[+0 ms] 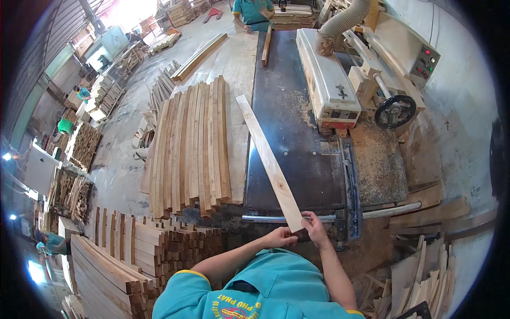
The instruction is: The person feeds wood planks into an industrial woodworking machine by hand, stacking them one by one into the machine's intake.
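above teal shirt (247, 287) lettered "phú phát", both hands (280, 238) (314, 229) grasping a pale board's near end (273, 170).

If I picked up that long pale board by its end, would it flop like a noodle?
Probably not: the board looks like straight, solid wood. Its far end might dip, because it's so long and narrow. Being flat, it likely won't roll.

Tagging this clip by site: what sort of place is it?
Most likely a woodworking shop or timber factory: rows of stacked wooden strips, a pale board held at a dark machine table, and a thick hose, probably for dust, on the white machine.
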Action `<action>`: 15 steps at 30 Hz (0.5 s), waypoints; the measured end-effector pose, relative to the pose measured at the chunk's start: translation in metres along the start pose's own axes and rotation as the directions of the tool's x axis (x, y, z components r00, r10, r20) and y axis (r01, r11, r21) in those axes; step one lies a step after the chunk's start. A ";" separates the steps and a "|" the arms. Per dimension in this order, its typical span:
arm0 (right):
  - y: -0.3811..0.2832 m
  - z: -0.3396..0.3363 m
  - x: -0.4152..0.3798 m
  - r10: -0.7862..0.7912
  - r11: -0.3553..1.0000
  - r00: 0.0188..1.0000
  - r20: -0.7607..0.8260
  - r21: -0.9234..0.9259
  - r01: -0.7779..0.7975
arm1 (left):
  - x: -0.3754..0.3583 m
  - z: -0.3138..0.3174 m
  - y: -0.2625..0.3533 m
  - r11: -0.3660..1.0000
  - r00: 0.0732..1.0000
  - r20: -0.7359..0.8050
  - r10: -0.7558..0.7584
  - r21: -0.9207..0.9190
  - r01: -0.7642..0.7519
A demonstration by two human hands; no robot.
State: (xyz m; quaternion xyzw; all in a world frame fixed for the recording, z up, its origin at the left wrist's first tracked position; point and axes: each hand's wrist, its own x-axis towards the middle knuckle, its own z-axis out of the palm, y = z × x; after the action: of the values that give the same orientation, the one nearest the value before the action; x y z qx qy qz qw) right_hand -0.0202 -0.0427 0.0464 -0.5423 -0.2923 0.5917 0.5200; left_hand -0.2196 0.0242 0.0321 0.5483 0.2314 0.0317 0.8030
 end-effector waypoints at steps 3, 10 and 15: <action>0.011 -0.015 -0.021 -0.030 1.000 0.997 -0.074 -0.006 0.030 | 0.004 0.000 -0.006 0.944 0.994 0.100 0.045 0.320 -0.075; 0.056 -0.083 -0.130 -0.060 0.992 0.885 -0.462 0.072 0.105 | 0.042 -0.022 0.000 0.904 0.837 -0.514 0.187 0.424 0.058; 0.086 -0.101 -0.243 -0.009 1.000 0.718 -0.696 0.010 0.022 | 0.093 -0.010 -0.031 0.880 0.831 -0.475 0.289 0.474 -0.034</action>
State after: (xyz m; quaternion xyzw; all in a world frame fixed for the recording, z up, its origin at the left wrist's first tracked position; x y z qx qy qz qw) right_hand 0.0186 -0.3159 0.0257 -0.7179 -0.0750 0.3427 0.6013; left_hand -0.1468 0.0489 -0.0295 0.7048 0.3973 0.1982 0.5533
